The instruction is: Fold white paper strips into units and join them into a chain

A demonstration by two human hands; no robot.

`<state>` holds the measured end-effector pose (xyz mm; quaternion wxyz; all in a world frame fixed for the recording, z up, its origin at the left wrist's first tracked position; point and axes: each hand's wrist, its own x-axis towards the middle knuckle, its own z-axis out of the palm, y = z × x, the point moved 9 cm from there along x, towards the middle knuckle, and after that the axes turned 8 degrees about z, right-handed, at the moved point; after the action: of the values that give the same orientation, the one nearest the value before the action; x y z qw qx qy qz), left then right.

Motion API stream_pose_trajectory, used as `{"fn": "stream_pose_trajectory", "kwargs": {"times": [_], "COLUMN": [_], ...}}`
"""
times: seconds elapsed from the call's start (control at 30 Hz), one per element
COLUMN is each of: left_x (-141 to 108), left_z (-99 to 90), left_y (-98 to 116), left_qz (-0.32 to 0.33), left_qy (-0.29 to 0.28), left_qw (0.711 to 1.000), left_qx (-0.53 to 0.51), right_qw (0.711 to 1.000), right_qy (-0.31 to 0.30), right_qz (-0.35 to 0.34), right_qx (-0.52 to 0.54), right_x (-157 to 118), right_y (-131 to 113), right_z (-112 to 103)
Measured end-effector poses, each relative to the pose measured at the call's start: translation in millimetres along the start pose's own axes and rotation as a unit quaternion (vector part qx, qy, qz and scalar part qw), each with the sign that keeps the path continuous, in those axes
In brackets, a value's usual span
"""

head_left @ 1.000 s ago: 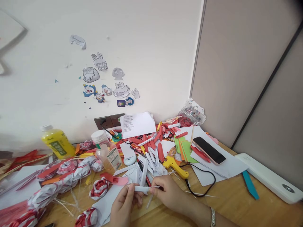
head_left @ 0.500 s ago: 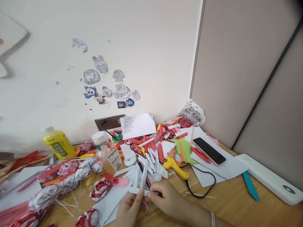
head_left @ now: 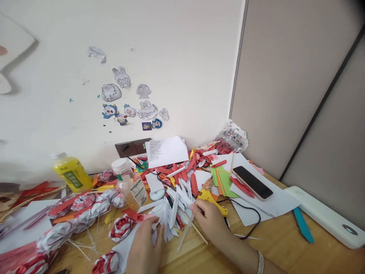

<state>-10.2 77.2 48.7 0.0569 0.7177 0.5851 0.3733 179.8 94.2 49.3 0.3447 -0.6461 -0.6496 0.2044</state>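
Note:
My left hand (head_left: 146,245) is low at the centre, its thumb and index finger apart beside the near edge of a pile of folded white paper strips (head_left: 173,209). Some white paper shows between those fingers; it does not look gripped. My right hand (head_left: 209,219) reaches to the right side of the pile, its fingertips closed at the end of a white paper strip (head_left: 186,198). Below these fingertips slants a clear, whitish stick (head_left: 184,236). A thin wooden stick (head_left: 199,233) runs beside it on the table.
A yellow glue gun (head_left: 209,197) with a black cable lies behind my right hand. A phone (head_left: 252,182) rests on white sheets to the right. Red-and-white paper roses (head_left: 121,227), a clear jar (head_left: 122,167) and a yellow bottle (head_left: 70,173) stand left.
My hands have parted from the white paper strip they held together. My right hand has moved up and right to the pile; my left hand has shifted slightly left.

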Motion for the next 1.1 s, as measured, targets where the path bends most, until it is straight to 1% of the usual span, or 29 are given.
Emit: {"fn": "stream_pose_trajectory", "kwargs": {"times": [0.03,0.07,0.13,0.2,0.27,0.47,0.6,0.63,0.7,0.77,0.87,0.93,1.0,1.1], "left_x": [2.3,3.4,3.9,2.7,1.2,0.6,-1.2,-1.6,-2.3,-3.0,-3.9,-3.9,-2.9,-0.5], "left_z": [0.3,1.5,4.8,6.2,4.6,0.3,5.9,5.9,2.9,-0.1,-3.2,-4.3,-4.4,1.6], "left_y": [3.0,2.4,-1.6,-0.4,4.9,15.2,9.7,7.3,4.2,3.3,5.2,7.0,7.1,6.5], "left_qz": [0.051,0.079,0.103,0.128,0.149,0.148,0.132,0.127,0.129,0.141,0.165,0.172,0.165,0.157], "left_qy": [0.002,0.002,-0.003,-0.007,-0.006,-0.033,-0.066,-0.065,-0.045,-0.028,-0.016,-0.014,-0.013,-0.042], "left_qw": [0.997,0.992,0.979,0.97,0.967,0.965,0.967,0.968,0.969,0.967,0.965,0.966,0.969,0.97], "left_qx": [0.051,0.103,0.176,0.206,0.209,0.213,0.207,0.207,0.207,0.209,0.202,0.19,0.185,0.179], "right_qw": [1.0,0.999,0.998,0.998,0.998,0.997,0.996,0.996,0.996,0.995,0.994,0.994,0.993,0.992], "right_qy": [0.015,0.025,0.027,0.026,0.025,-0.007,-0.012,-0.011,-0.01,-0.008,-0.009,-0.012,-0.014,-0.008], "right_qz": [0.02,0.035,0.047,0.04,0.019,-0.006,-0.022,-0.029,-0.043,-0.054,-0.064,-0.069,-0.073,-0.079], "right_qx": [-0.009,-0.016,-0.03,-0.047,-0.063,-0.082,-0.081,-0.081,-0.083,-0.087,-0.09,-0.09,-0.09,-0.099], "right_x": [3.0,5.2,7.0,5.5,2.1,-6.0,-8.3,-8.8,-9.9,-10.9,-11.8,-12.2,-12.5,-12.8], "right_y": [4.8,8.3,10.9,8.5,2.6,-7.7,-12.4,-13.7,-16.1,-17.7,-18.9,-19.2,-19.5,-19.5], "right_z": [-5.0,-8.6,-10.9,-10.0,-7.5,1.6,2.7,2.9,3.6,4.8,6.8,8.5,9.8,11.1]}}
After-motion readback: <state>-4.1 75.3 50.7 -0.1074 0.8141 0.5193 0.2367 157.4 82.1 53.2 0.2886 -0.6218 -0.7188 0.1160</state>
